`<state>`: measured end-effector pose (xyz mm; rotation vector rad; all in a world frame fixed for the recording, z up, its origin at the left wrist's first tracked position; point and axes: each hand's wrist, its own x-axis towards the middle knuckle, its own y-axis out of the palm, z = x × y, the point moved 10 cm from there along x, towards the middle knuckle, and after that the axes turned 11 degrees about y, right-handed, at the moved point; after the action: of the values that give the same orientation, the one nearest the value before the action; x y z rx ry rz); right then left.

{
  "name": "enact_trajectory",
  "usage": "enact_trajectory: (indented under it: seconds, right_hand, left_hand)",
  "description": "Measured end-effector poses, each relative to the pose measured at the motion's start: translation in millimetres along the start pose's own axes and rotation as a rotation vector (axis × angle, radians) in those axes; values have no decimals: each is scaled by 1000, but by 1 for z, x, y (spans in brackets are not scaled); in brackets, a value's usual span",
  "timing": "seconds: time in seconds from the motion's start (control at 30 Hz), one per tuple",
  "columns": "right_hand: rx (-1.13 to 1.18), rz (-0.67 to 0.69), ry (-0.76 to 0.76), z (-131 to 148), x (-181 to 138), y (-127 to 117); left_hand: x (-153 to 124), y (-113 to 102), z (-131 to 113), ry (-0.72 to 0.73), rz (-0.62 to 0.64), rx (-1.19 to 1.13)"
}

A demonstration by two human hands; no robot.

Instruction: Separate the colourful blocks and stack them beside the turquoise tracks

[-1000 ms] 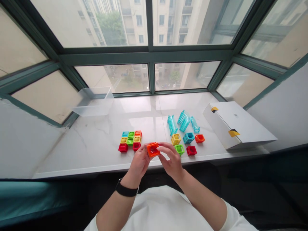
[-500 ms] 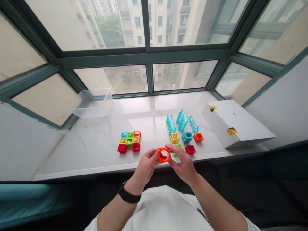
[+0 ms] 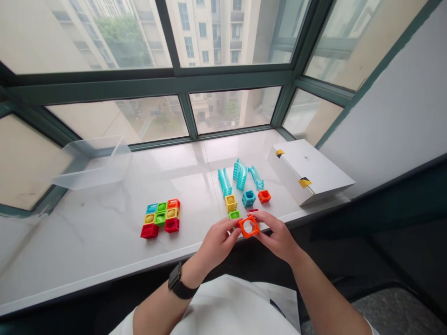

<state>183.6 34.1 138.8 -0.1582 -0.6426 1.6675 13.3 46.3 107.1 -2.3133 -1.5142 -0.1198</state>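
Observation:
Between my two hands is an orange cube block [image 3: 240,228] with a round hole through it, held just over the sill's front edge. My left hand [image 3: 220,236] pinches its left side, and my right hand [image 3: 277,235] grips its right side. Just behind the fingers sit a green block [image 3: 234,215] and a dark red block [image 3: 253,211], both partly hidden. Farther back stand a yellow block [image 3: 231,203], a blue block [image 3: 249,198] and an orange-red block [image 3: 264,196]. To the left, several coloured blocks [image 3: 160,218] lie joined together.
Translucent blue track pieces [image 3: 240,175] lie behind the loose blocks. A clear plastic bin [image 3: 94,179] stands at the back left by the window. On the right is a white box [image 3: 312,167] with yellow-black tabs. The marble sill [image 3: 115,251] ends at a front edge.
My view has turned to the right, so the sill and its objects appear shifted left. Both hands still hold the orange block, which is now tilted slightly differently.

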Motion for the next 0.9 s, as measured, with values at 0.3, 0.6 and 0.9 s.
enact_trajectory:
  seconds: [0.3,0.6,0.9]
  right_hand:
    - [-25,-193,82,-55,7,-46]
    - [-53,-166,121,-103,44,-83]
    - [-132,35,334,-215,74,-57]
  left_hand:
    - [75,40,-24,324,146,438]
    - [151,67,-6,352,168,458]
    - [187,82,37,182,316,841]
